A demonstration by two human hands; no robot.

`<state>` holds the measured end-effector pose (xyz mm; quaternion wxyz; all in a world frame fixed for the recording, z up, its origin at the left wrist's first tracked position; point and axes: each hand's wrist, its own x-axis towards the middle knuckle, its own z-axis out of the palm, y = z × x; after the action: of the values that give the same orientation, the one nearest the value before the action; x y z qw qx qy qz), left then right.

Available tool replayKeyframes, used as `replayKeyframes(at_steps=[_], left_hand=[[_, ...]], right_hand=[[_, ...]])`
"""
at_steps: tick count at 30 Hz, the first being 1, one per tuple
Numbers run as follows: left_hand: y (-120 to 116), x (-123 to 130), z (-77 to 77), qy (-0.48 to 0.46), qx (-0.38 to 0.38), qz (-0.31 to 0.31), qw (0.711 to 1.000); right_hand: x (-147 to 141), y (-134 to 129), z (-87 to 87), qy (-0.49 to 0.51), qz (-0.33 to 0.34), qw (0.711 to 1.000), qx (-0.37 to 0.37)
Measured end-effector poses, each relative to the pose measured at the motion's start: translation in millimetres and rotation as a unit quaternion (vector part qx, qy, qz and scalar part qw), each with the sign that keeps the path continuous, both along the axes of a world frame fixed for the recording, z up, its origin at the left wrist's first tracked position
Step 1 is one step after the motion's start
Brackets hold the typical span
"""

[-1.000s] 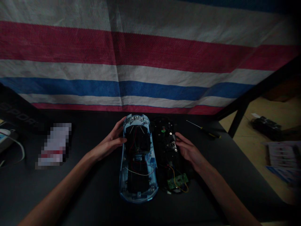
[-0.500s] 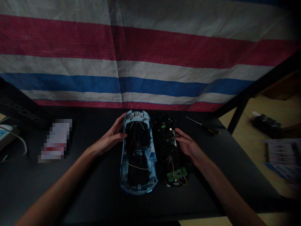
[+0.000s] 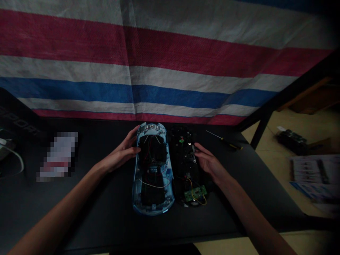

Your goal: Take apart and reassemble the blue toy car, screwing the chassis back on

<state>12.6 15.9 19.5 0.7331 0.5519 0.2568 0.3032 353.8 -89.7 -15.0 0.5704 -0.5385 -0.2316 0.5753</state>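
A blue toy car body shell (image 3: 170, 177) lies with its hollow inside facing up, and thin wires run across its interior. My left hand (image 3: 123, 150) grips the shell's left edge near the far end, thumb over the rim, some fingers hidden behind it. Right beside the shell is the black toy car chassis (image 3: 183, 161). It carries a green circuit board (image 3: 196, 193) with a yellow wire at its near end. My right hand (image 3: 208, 161) holds the chassis by its right side, fingers curled against it; the fingers' undersides are out of sight.
On the dark table (image 3: 106, 219) a screwdriver (image 3: 225, 141) lies behind my right hand. A pixelated flat item (image 3: 58, 152) and a white cable (image 3: 20, 161) are at the left. Striped sheeting (image 3: 159, 53) hangs behind. Papers (image 3: 308, 173) lie beyond the table's right edge.
The whole view has shifted slightly, so things appear a little farther left. Both hands keep the same hold on the shell and the chassis.
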Motion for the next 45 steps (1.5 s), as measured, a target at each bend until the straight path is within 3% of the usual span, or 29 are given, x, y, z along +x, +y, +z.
replayKeyframes(at_steps=[16,45], left_hand=[[-0.7,-0.5,1.1,0.009,-0.001,0.001,1.000],[-1.0,-2.3,1.0,0.011,-0.010,-0.001,1.000]], right_hand=[[-2.6,-2.8,7.4,0.015,-0.003,1.000,-0.012],[2.6,-1.9,-1.7,0.002,0.002,1.000,-0.014]])
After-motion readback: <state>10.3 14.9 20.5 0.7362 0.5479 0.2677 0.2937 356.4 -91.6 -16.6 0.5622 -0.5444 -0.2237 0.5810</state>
